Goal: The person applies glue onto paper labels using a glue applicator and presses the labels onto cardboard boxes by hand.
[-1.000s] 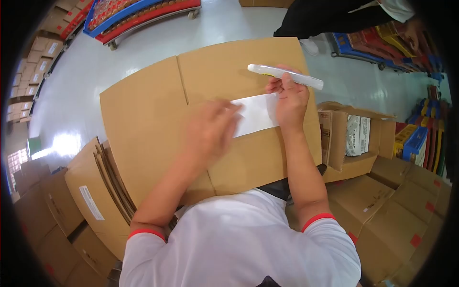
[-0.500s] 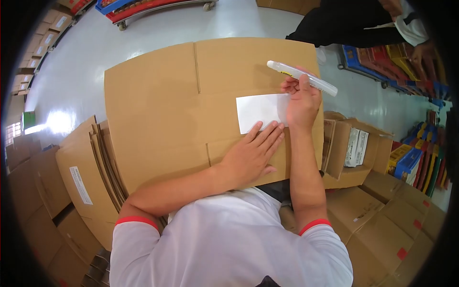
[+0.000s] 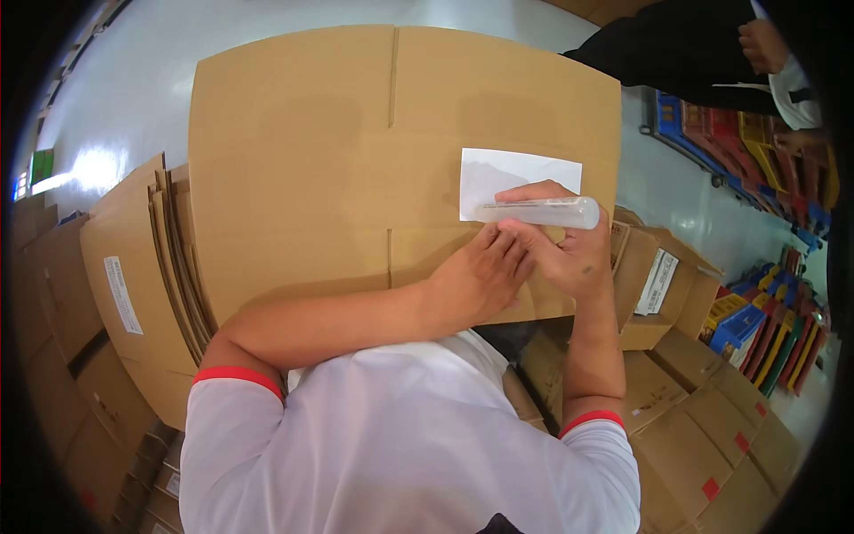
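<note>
A white paper slip [image 3: 480, 169] lies on the large flat cardboard piece [image 3: 294, 169] in front of me. My right hand [image 3: 569, 249] is closed around a translucent white glue tube [image 3: 556, 212], its narrow end pointing left and down at the paper. The tube's tip seems to meet the paper's lower left area, where a greyish patch or shadow shows. My left hand [image 3: 480, 274] rests palm down by the slip's lower edge, fingers slightly bent and holding nothing. Its fingertips lie against or just under my right thumb; contact is unclear.
Folded cardboard sheets [image 3: 133, 276] lean at the left. An open carton [image 3: 672, 285] with a white label and more flattened boxes [image 3: 712, 436] are at the right. Colourful crates [image 3: 712, 133] stand beyond, near a person in dark clothing [image 3: 676, 53].
My right hand has turned the glue tube and brought it down to the paper. My left hand has drawn its fingers in toward the lower edge. The view has shifted.
</note>
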{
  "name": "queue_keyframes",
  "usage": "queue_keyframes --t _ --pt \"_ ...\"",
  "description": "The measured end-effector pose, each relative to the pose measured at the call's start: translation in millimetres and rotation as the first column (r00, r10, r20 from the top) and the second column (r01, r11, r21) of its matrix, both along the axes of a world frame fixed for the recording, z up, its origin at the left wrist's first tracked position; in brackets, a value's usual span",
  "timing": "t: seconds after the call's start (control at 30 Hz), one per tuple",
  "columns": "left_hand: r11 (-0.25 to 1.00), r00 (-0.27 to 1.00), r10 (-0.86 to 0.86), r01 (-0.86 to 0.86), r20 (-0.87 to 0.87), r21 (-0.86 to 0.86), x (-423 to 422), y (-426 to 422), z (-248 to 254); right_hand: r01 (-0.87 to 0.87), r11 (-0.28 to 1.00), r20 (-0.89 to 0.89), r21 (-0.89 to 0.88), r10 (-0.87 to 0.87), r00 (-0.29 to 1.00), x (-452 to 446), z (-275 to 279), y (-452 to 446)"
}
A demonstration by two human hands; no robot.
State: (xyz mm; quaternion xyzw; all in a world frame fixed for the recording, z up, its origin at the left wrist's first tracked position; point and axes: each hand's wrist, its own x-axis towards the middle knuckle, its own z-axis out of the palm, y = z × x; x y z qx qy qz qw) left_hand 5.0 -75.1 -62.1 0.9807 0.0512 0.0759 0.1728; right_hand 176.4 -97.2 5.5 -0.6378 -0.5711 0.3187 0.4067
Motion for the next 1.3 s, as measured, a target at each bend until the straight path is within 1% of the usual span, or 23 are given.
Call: queue_keyframes --t 0.07,0.1,0.17,0.3,0.4,0.47,0.5,0.57,0.6,0.67,0.7,0.77,0.8,0.83,0.87,0.9,0.93,0.97,1.0,1.07,1.1,1.17,1.3 --pt "1.000 1.000 0.007 -0.008 0.021 0.015 0 1 0 -0.039 0.997 0.033 0.069 0.037 0.999 -1 -7 3" --pt "1.000 1.000 0.012 -0.012 0.021 0.014 0 1 0 -0.044 0.997 0.033 0.068 0.042 0.999 -2 -7 3" --pt "1.000 1.000 -0.016 0.016 -0.018 -0.022 0 2 0 -0.037 0.999 -0.004 -0.037 0.037 0.999 -3 -7 3" --pt "0.999 0.999 -0.030 0.032 -0.035 0.044 1 3 2 -0.054 0.998 0.022 -0.011 0.055 0.998 -6 -12 9" --pt "0.997 0.997 -0.033 0.038 -0.069 0.073 4 4 3 -0.016 0.999 0.018 -0.033 0.017 1.000 -7 -14 18" --pt "0.996 1.000 -0.009 0.011 -0.013 0.086 6 6 5 0.028 0.989 0.092 0.147 -0.042 0.995 -2 -24 33" --pt "0.996 1.000 -0.011 0.012 -0.012 0.090 6 6 6 0.030 0.988 0.093 0.150 -0.044 0.995 -3 -23 41" --pt "0.998 1.000 0.015 -0.015 -0.002 0.058 7 6 7 0.146 0.987 0.055 0.069 -0.150 0.987 -6 -18 53" --pt "0.998 1.000 0.016 -0.016 -0.002 0.060 7 6 6 0.146 0.987 0.055 0.071 -0.150 0.987 -5 -20 51" --pt "0.999 0.999 0.032 -0.033 0.039 0.036 7 6 5 0.032 0.991 0.083 0.133 -0.043 0.996 -1 -23 49" --pt "0.999 0.999 0.037 -0.038 0.039 0.036 6 7 4 0.027 0.991 0.083 0.133 -0.039 0.996 -3 -18 44" --pt "1.000 0.999 -0.007 0.006 -0.054 -0.005 5 11 4 -0.015 0.993 0.067 -0.115 0.023 0.997 -12 -2 23" --pt "1.000 0.999 -0.004 0.003 -0.052 -0.006 6 11 -1 -0.006 0.991 -0.043 -0.137 0.000 0.999 -18 -1 17" --pt "1.000 1.000 0.004 -0.004 -0.021 -0.012 6 10 -7 -0.006 0.990 -0.042 -0.139 0.000 0.999 -18 0 17" --pt "1.000 1.000 0.005 -0.005 0.009 -0.019 7 8 -12 0.058 0.989 -0.029 -0.136 -0.063 0.998 -19 5 17" --pt "1.000 1.000 -0.006 0.006 0.010 -0.018 9 12 -6 0.125 0.984 -0.016 -0.129 -0.129 0.992 -20 9 17" --pt "0.999 0.999 -0.032 0.032 -0.018 0.026 12 20 6 0.136 0.982 -0.016 -0.129 -0.139 0.990 -16 5 17" --pt "0.996 0.998 -0.053 0.056 -0.046 0.070 15 25 13 0.242 0.969 -0.046 -0.043 -0.243 0.969 -8 -3 21" --pt "0.996 0.997 -0.055 0.058 -0.046 0.073 18 25 12 0.343 0.939 -0.085 0.040 -0.339 0.937 -2 -11 26" --pt "0.997 0.998 0.030 -0.033 0.047 0.067 22 25 9 0.340 0.938 -0.088 0.071 -0.334 0.939 4 -19 33" --pt "0.997 0.998 0.030 -0.033 0.047 0.068 23 26 8 0.337 0.936 -0.091 0.100 -0.328 0.940 5 -20 35" --pt "0.996 0.993 0.074 -0.078 0.093 0.043 24 28 7 0.314 0.945 -0.083 0.095 -0.307 0.948 1 -20 40" --pt "0.999 0.998 0.036 -0.035 0.042 -0.010 25 28 5 0.246 0.965 -0.083 0.091 -0.238 0.968 -5 -26 45"
